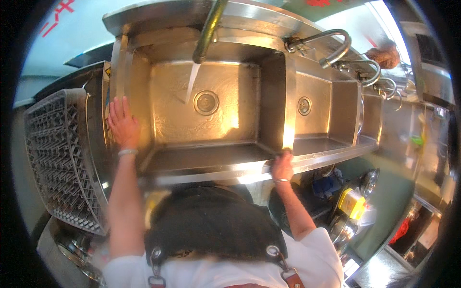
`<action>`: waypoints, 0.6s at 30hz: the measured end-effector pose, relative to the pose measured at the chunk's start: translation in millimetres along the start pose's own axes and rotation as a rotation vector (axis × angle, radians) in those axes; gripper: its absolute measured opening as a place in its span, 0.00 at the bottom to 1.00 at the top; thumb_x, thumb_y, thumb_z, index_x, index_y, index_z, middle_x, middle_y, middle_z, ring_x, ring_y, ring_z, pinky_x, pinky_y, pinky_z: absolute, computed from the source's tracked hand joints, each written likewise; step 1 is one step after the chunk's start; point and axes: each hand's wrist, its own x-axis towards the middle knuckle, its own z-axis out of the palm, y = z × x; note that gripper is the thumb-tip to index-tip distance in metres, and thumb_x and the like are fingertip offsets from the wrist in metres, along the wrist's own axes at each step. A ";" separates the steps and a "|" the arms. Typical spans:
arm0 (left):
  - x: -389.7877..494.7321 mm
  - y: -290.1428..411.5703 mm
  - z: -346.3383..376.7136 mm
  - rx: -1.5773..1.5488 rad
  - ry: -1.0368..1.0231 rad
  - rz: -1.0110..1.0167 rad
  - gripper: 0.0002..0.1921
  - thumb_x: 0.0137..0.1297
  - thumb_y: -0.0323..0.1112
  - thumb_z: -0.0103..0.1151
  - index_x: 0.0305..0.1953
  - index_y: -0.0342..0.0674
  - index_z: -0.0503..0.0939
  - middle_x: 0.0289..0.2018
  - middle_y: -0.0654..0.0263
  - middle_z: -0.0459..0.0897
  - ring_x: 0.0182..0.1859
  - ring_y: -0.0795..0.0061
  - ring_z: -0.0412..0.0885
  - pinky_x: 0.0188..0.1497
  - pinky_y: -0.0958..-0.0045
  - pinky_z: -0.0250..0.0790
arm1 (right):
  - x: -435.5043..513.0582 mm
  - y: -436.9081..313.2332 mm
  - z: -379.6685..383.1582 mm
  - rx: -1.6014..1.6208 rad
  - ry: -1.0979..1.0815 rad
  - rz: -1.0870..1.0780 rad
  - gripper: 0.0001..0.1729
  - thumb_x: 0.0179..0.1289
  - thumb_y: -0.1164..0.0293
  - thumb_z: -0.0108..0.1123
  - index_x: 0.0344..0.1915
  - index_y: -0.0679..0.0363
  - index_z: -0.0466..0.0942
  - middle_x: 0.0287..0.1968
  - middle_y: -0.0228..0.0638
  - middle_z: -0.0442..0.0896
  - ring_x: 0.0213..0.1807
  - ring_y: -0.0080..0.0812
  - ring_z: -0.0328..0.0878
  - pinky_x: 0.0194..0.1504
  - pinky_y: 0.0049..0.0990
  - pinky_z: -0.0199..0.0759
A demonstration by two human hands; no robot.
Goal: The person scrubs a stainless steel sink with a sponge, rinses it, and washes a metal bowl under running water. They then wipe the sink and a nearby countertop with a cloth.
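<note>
Water runs from a thick faucet spout (207, 39) into a large stainless steel sink basin (216, 126), beside its round drain strainer (206, 102). My left hand (123, 124) lies flat on the basin's left rim, fingers extended, with nothing in it. At the front rim, near the divider (289, 118) between two basins, my right hand (282, 166) is blurred, its fingers curled around a small dark thing, perhaps a scouring pad. How firmly it is gripped cannot be told.
A grey plastic dish rack (59, 154) stands left of the sink. Smaller basins with curved faucets (336, 32) run off to the right. Below the right front rim are metal bowls (344, 230) and a yellow container (352, 204). A brown round thing (385, 54) hangs at the back right.
</note>
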 end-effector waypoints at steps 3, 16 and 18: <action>-2.3 -1.1 1.3 -0.037 -0.018 0.003 0.41 0.58 0.40 0.60 0.72 0.52 0.53 0.73 0.64 0.52 0.74 0.63 0.50 0.71 0.57 0.49 | -25.6 -67.1 36.3 -0.159 -0.109 -0.468 0.13 0.64 0.65 0.52 0.47 0.56 0.70 0.47 0.49 0.74 0.41 0.57 0.79 0.38 0.53 0.73; -0.5 0.5 -2.1 -0.131 -0.011 -0.031 0.40 0.56 0.39 0.61 0.71 0.50 0.57 0.72 0.61 0.53 0.73 0.61 0.52 0.72 0.56 0.47 | 272.2 -246.5 76.3 -0.338 0.117 -0.654 0.15 0.66 0.68 0.47 0.51 0.46 0.72 0.60 0.44 0.65 0.54 0.53 0.74 0.44 0.48 0.76; 1.1 0.1 0.3 -0.118 -0.011 -0.030 0.41 0.56 0.39 0.62 0.72 0.50 0.56 0.72 0.61 0.53 0.73 0.61 0.51 0.72 0.56 0.47 | 330.1 -244.3 103.9 -0.387 -0.002 -0.677 0.16 0.65 0.66 0.48 0.53 0.49 0.70 0.60 0.48 0.66 0.60 0.55 0.67 0.51 0.48 0.73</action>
